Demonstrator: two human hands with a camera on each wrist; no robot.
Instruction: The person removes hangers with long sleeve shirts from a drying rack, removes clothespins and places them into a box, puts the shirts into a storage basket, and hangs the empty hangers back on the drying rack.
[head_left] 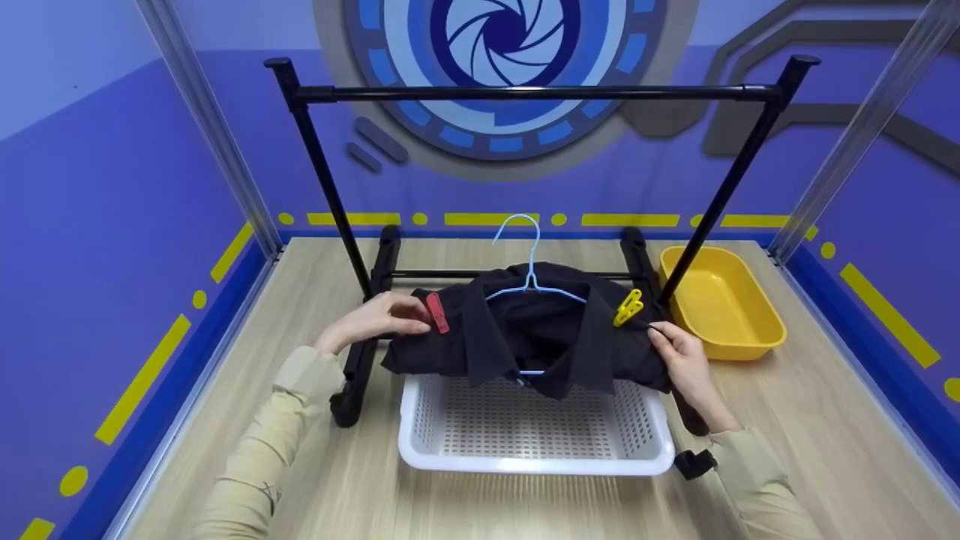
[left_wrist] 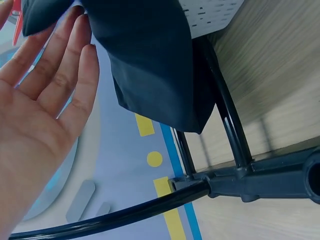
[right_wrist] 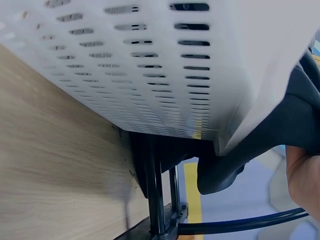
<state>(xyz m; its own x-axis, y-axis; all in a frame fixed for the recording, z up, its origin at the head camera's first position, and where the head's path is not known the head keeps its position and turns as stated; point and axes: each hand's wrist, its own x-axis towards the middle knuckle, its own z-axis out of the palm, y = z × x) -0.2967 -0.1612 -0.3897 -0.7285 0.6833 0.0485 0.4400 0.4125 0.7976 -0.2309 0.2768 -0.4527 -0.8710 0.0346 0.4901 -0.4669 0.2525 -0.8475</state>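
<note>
A black collared shirt (head_left: 442, 349) lies over a light blue hanger (head_left: 532, 255), whose hook stands up from the collar. A red clothespin (head_left: 436, 313) sits on the shirt's left shoulder, a yellow clothespin (head_left: 628, 308) on its right shoulder. Beside the red clothespin, my left hand (head_left: 382, 319) touches the cloth; its fingers look fairly straight in the left wrist view, their tips partly behind the fabric. My right hand (head_left: 686, 367) pinches the shirt's right shoulder between thumb and fingers, just outside the yellow clothespin. The right wrist view shows only part of that hand.
Beneath the shirt stands a white perforated basket (head_left: 536, 466). A black rack (head_left: 536, 93) rises behind it, its feet on the wooden table (head_left: 300, 495). To the right is a yellow tub (head_left: 739, 350). Patterned walls enclose the back and sides.
</note>
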